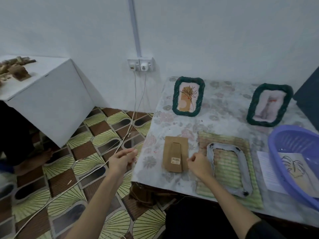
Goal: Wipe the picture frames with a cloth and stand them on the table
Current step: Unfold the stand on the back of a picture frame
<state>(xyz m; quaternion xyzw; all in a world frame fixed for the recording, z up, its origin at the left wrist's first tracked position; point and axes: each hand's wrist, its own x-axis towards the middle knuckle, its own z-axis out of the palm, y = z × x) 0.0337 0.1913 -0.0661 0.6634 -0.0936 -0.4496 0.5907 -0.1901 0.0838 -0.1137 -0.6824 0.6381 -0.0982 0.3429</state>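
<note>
The brown backing board lies face down on the table, just left of the grey frame on the green mat, its long axis running away from me, stand flap uppermost. It looks light, stiff and thin, best pinched by its long edges. My right hand, grip loosely curled and empty, rests beside it; my left hand seems to pinch something clear, though I cannot tell.

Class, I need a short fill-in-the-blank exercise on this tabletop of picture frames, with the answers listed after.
1. The number of green-rimmed frames standing upright is ____.
2. The brown backing board lies flat between the person's left hand and ____ hand.
3. The grey frame lies on a striped ____ mat.
4. The basket at the table's right is ____ in colour.

Answers: two; right; green; purple
</note>
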